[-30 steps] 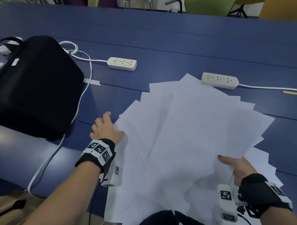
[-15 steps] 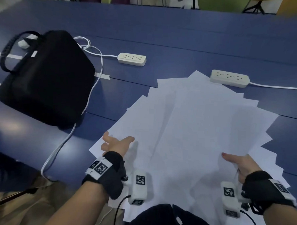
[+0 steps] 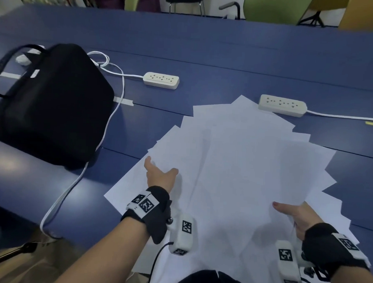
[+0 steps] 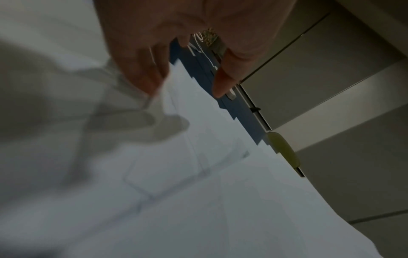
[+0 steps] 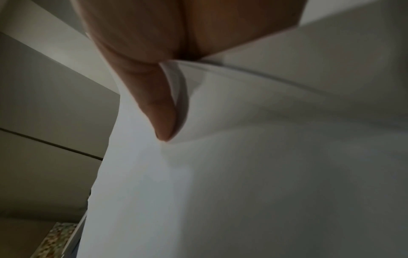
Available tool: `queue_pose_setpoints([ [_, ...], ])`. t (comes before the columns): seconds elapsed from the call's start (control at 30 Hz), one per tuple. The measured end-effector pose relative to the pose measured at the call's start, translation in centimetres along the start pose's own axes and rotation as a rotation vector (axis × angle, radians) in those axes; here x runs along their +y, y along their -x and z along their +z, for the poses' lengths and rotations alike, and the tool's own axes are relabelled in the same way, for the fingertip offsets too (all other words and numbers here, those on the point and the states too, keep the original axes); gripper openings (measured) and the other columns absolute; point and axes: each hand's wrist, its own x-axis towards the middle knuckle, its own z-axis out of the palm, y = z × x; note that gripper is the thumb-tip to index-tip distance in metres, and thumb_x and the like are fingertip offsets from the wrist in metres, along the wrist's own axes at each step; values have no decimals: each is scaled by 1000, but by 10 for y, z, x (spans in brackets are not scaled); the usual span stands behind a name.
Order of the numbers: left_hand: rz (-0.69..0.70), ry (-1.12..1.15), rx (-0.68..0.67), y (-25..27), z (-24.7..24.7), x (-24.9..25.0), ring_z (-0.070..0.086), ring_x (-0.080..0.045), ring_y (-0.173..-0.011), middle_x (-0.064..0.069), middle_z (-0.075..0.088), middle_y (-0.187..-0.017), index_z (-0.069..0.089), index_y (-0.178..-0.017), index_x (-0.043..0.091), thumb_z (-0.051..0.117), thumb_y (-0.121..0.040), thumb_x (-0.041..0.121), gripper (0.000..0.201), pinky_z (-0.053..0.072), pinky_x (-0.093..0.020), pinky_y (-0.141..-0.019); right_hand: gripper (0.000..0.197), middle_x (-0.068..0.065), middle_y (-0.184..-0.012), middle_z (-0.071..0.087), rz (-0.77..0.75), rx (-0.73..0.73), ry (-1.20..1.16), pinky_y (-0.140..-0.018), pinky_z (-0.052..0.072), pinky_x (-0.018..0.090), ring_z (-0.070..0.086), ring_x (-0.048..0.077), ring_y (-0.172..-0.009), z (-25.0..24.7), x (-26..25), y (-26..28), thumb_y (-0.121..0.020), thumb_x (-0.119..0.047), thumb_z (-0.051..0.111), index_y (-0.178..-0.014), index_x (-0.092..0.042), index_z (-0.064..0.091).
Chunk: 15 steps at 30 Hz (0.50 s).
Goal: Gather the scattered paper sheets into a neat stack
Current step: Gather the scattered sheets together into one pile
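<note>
White paper sheets [image 3: 239, 168] lie fanned and overlapping on the blue table [image 3: 226, 58] in front of me, far corner touching a power strip [image 3: 282, 105]. My right hand [image 3: 295, 215] pinches their right edge, thumb on top; my left hand [image 3: 159, 176] rests on the left side, fingers relaxed, thumb spread. Black bag [image 3: 47, 102], cable [image 3: 110, 117], second power strip [image 3: 161, 80] sit left.

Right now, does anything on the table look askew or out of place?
Yes. The paper sheets are fanned out with corners pointing every way, not squared up. The right hand pinches their near right edge, which bends there. The fan's far corner reaches the right power strip. No tears are visible.
</note>
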Motion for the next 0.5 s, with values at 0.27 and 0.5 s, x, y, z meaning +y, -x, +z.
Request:
queue_pose_setpoints([
  [0.27,-67,-46,-222,-32,17,23,57,-30,-77,-16,60,-82,49,-88,9,68,-79,21,24,47,-34,-73,56,11,-94,66,-28,-33,11,-92,45,45,60,33,-92,1,0,-4,-66,-1,77,-118,0,57],
  [0.5,89,-307,-259,-16,37,19,54,-20,-110,-2,54,-117,46,-123,-1,62,-86,21,46,38,-23,-90,49,13,-99,64,-5,17,3,-97,41,47,58,35,-99,-2,4,-9,-75,6,66,-122,-2,54],
])
